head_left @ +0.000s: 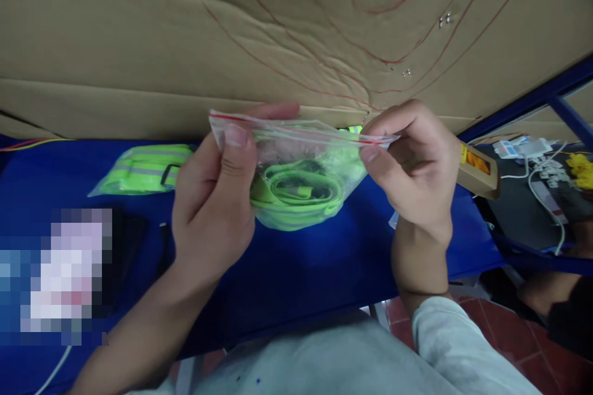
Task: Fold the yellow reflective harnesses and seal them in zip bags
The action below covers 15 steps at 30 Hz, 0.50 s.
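Note:
A clear zip bag (306, 163) with a red seal strip holds a coiled neon-green strap. I hold it up over the blue table (296, 265). My left hand (215, 197) pinches the bag's left top corner between thumb and fingers. My right hand (412, 163) pinches the right end of the seal strip. Both hands are closed on the bag.
A second packed green strap (143, 168) lies on the blue table at the left, below a cardboard wall (278, 31). A small brown box (479, 168) sits at the right table edge. White cables and yellow items (551, 166) lie on a dark surface at far right.

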Motion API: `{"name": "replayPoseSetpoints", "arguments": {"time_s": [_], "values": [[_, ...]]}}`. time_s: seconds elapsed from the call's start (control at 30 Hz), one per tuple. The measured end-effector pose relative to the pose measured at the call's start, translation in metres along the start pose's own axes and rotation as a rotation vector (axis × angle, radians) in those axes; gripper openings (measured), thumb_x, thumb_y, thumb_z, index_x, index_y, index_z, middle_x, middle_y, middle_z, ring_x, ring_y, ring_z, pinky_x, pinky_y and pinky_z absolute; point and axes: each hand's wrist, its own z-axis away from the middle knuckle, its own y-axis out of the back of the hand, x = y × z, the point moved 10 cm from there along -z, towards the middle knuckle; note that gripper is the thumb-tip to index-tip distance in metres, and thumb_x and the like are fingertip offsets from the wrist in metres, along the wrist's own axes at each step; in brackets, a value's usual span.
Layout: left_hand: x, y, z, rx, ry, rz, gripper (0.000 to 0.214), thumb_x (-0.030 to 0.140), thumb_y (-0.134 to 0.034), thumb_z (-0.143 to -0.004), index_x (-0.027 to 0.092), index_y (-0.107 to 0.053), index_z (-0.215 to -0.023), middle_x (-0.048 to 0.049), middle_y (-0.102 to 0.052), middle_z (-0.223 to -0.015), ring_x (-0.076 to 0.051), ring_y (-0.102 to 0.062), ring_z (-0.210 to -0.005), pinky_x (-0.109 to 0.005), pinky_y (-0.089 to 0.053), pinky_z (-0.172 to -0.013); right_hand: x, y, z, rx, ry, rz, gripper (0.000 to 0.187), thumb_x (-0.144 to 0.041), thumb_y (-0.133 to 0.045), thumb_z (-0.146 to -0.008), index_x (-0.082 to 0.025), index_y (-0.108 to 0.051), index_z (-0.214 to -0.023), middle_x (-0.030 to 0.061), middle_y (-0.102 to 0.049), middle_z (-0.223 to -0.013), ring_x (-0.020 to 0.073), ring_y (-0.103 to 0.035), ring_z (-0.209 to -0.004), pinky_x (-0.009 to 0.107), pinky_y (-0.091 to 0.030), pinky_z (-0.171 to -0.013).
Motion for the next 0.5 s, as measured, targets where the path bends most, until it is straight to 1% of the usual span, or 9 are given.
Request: {"name": "replayPoseSetpoints", "arguments": {"time_s": [0.03,0.1,0.2,0.27,0.33,0.4,0.5], "values": [[0.001,0.0,0.001,0.003,-0.005,-0.01,0.028,0.039,-0.056,-0.106,0.031,-0.083,-0.109,0.0039,-0.08,-0.102,-0.017,-0.074,-0.095,-0.029,-0.06,-0.09,0.0,-0.002,0.0,-0.018,-0.011,0.005,0.004,-0.027,-0.066,-0.094,-0.025,-0.065,-0.091,-0.0006,-0.064,-0.084,0.0139,-0.059,-0.073,0.03,-0.054,-0.067],[0.002,-0.001,0.004,0.013,-0.014,-0.036,0.028,0.043,-0.057,-0.105,0.031,-0.083,-0.108,0.003,-0.08,-0.098,-0.018,-0.073,-0.091,-0.03,-0.06,-0.085,0.0,-0.006,0.0,-0.044,-0.048,0.029,0.003,-0.028,-0.067,-0.093,-0.025,-0.066,-0.092,-0.0002,-0.065,-0.084,0.0141,-0.061,-0.074,0.029,-0.055,-0.067],[-0.001,-0.008,0.006,-0.019,0.025,-0.028,0.031,0.046,-0.058,-0.104,0.028,-0.082,-0.111,0.0,-0.079,-0.096,-0.019,-0.074,-0.09,-0.032,-0.06,-0.083,0.0,-0.005,0.001,-0.003,-0.063,0.031,0.008,-0.024,-0.067,-0.093,-0.024,-0.064,-0.086,-0.0025,-0.063,-0.077,0.0112,-0.057,-0.067,0.026,-0.051,-0.061],[-0.005,-0.01,0.007,-0.031,0.047,-0.002,0.03,0.044,-0.058,-0.104,0.026,-0.082,-0.113,-0.0008,-0.079,-0.1,-0.02,-0.075,-0.095,-0.032,-0.059,-0.087,-0.001,-0.005,0.002,0.017,-0.039,0.019,0.008,-0.02,-0.066,-0.093,-0.023,-0.063,-0.086,-0.0052,-0.063,-0.075,0.0089,-0.056,-0.064,0.024,-0.049,-0.059],[-0.006,-0.008,0.005,-0.011,0.023,0.007,0.033,0.046,-0.058,-0.104,0.026,-0.082,-0.112,-0.0004,-0.079,-0.1,-0.019,-0.074,-0.095,-0.031,-0.059,-0.088,0.001,-0.007,0.002,0.007,-0.028,0.036,0.008,-0.018,-0.064,-0.094,-0.022,-0.064,-0.089,-0.0067,-0.064,-0.076,0.0076,-0.058,-0.066,0.023,-0.051,-0.063],[-0.007,-0.006,0.003,-0.017,-0.012,0.003,0.034,0.047,-0.056,-0.105,0.027,-0.082,-0.112,0.0009,-0.079,-0.101,-0.019,-0.074,-0.094,-0.03,-0.06,-0.089,0.003,-0.008,0.001,-0.023,0.004,0.055,0.006,-0.018,-0.062,-0.097,-0.022,-0.065,-0.093,-0.0069,-0.067,-0.081,0.0073,-0.063,-0.071,0.023,-0.054,-0.069],[-0.012,-0.005,0.001,-0.053,-0.026,-0.02,0.031,0.046,-0.056,-0.104,0.031,-0.082,-0.113,0.002,-0.079,-0.104,-0.019,-0.074,-0.095,-0.031,-0.061,-0.089,0.004,-0.009,0.001,-0.087,0.038,0.06,0.003,-0.027,-0.065,-0.1,-0.025,-0.067,-0.099,-0.0057,-0.071,-0.089,0.0097,-0.068,-0.08,0.024,-0.058,-0.075]]}}
